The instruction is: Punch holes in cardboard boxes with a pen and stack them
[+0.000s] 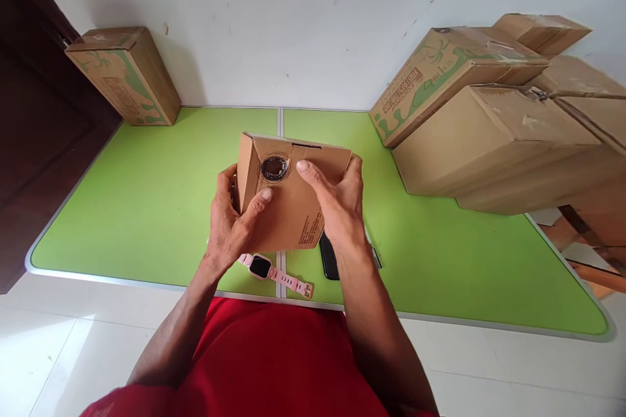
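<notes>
A small brown cardboard box (pixel 293 208) is held tilted above the green table, between my two hands. It has a ragged round hole ringed with dark scribbles, a slot along its top edge and small printed text low on its face. My left hand (pixel 232 218) grips the left side, thumb on the front. My right hand (pixel 340 199) clasps the right side, its thumb lying near the hole. Below the box lies a pink smartwatch (pixel 260 266) with its strap stretched out. A black phone (pixel 329 259) is partly hidden behind the box and my right wrist.
The green folding table (pixel 161 208) has a pale metal rim and a centre seam. A coconut carton (pixel 132 81) stands at the back left. Several cartons pile up at the right, including another coconut carton (pixel 440 78) and a plain carton (pixel 469 137). A white wall rises behind.
</notes>
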`<state>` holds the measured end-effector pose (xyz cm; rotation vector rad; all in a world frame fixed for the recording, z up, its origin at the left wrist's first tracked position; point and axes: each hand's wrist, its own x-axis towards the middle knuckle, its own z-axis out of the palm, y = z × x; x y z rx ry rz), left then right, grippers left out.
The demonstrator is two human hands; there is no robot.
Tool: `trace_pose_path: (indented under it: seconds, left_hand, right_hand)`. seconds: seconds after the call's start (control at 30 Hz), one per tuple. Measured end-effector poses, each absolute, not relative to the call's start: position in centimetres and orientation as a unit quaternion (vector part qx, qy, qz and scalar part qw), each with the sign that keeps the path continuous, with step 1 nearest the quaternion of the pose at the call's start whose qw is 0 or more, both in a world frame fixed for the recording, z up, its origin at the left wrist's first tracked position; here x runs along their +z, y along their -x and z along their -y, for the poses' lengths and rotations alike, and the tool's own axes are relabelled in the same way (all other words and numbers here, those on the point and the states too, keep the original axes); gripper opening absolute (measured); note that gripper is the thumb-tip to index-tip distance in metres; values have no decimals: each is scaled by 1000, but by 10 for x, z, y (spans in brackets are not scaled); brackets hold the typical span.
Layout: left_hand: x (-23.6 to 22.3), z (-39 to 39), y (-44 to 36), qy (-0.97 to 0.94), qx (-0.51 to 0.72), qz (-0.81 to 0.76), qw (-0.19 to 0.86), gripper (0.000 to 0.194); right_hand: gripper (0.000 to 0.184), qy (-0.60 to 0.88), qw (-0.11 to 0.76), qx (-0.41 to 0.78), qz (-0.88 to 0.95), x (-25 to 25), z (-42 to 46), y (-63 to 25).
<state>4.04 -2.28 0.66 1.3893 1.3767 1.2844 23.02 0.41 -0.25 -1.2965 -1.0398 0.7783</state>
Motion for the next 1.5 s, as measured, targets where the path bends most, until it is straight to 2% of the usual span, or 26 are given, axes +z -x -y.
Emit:
trace_pose_path:
  seconds: [0.13,0.27,0.47,0.6,0.8,1.0,1.07,1.17,1.27,1.33,1.37,1.4,1.5]
  left_hand:
    - [1,26,-43,-530,506,-569,374,69]
    - [-3,26,-45,-508,515,-575,382,61]
    - [-8,28,-48,-530,527,-572,338,43]
    - [-5,30,-47,-553,519,-573,310,38]
    - [1,31,-38,-588,515,-572,247,50]
    - [2,25,-31,-665,477,-526,232,80]
    - [2,23,-29,-669,463,-525,250,81]
    - [2,21,-27,-649,465,-541,265,75]
    - [-1,15,-21,-646,481,-540,243,75]
    - [-3,9,-16,-649,487,-540,223,76]
    - [-5,6,-14,-649,490,-540,216,76]
    - [-6,4,-12,-649,492,-540,212,76]
    - [-7,-1,-10,-654,486,-543,204,75]
  right_hand:
    - [95,593,597,326,430,1,12,-207]
    - [102,617,584,268,454,-2,24,-200]
    - [125,640,549,239,483,-13,24,-191]
    - [125,620,547,236,511,-16,20,-183]
    - [131,625,535,224,523,-10,17,-173]
    - [136,654,509,197,524,-11,8,-173]
    - [136,649,499,200,539,-12,9,-183]
    - [123,605,475,227,598,-11,17,-223]
    - [86,603,445,199,632,-15,33,-290]
    - [50,649,363,102,661,-21,46,-337]
    - [40,666,293,57,684,-26,52,-357]
    - [42,670,214,26,711,-30,58,-374]
    - [64,617,8,-25,786,-46,69,-401]
